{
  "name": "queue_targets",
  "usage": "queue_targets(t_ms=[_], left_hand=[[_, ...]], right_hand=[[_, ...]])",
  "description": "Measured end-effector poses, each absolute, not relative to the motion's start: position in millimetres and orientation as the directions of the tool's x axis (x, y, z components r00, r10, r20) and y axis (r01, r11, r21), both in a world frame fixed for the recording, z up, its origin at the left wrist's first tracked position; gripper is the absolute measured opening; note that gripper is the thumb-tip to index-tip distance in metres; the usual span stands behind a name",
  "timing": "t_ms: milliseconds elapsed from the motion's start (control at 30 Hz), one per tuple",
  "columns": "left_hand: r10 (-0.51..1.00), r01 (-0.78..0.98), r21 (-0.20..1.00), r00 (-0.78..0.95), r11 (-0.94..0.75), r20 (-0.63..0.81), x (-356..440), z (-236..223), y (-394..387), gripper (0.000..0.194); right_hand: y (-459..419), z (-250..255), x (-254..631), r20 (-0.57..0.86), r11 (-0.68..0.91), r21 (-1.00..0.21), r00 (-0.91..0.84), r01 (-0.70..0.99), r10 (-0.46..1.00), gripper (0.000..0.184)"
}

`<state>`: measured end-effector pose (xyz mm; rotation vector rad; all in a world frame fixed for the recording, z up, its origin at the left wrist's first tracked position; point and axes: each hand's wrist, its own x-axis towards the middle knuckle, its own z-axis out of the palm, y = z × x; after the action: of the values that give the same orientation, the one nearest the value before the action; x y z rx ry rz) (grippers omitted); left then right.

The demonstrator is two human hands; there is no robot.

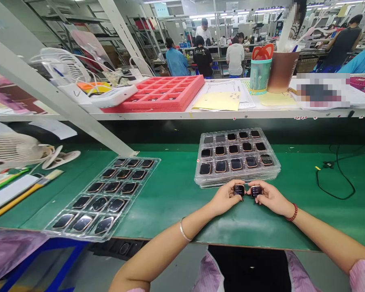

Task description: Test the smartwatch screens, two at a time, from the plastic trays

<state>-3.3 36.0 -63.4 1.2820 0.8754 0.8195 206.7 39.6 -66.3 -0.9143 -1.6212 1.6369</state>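
My left hand [226, 196] is closed around a small square watch body [239, 189] with a dark lit screen. My right hand [269, 196] grips a second watch body [256, 190] the same way. Both hands rest close together on the green mat [176, 194], just in front of a stack of clear plastic trays [200, 178]. The top tray holds rows of dark-screened watch bodies, with a few pockets at its back left looking empty. A second clear tray [57, 231] full of watch bodies lies at an angle to the left, overhanging the bench's front edge.
A slanted white frame post [63, 109] crosses the left side. A small white fan [15, 150], a brush and pencils [24, 192] lie far left. A black cable [337, 178] loops at right. The shelf above carries a red foam tray [161, 95], papers and cups. Other people sit at benches behind.
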Motion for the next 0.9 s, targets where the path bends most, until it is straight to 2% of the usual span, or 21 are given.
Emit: queue_targets(t_ms=[133,333,900], left_hand=[[0.892,-0.031,0.993,0.444,0.111,-0.086,-2.8,-60.3,35.3,0.047],[0.884,0.004,0.996,0.459,0.095,-0.086,-4.5,-57.2,36.1,0.025],[0.89,0.045,0.995,0.446,0.083,-0.095,-3.9,-53.7,35.8,0.023]], right_hand=[[40.0,-65.4,207.5,-0.031,-0.02,-0.999,-0.55,0.026,0.835,0.042],[41.8,-67.9,209.5,-0.041,-0.018,-0.999,-0.554,0.048,0.831,0.025],[41.2,-68.8,209.3,-0.057,-0.024,-0.998,-0.554,0.066,0.831,0.024]])
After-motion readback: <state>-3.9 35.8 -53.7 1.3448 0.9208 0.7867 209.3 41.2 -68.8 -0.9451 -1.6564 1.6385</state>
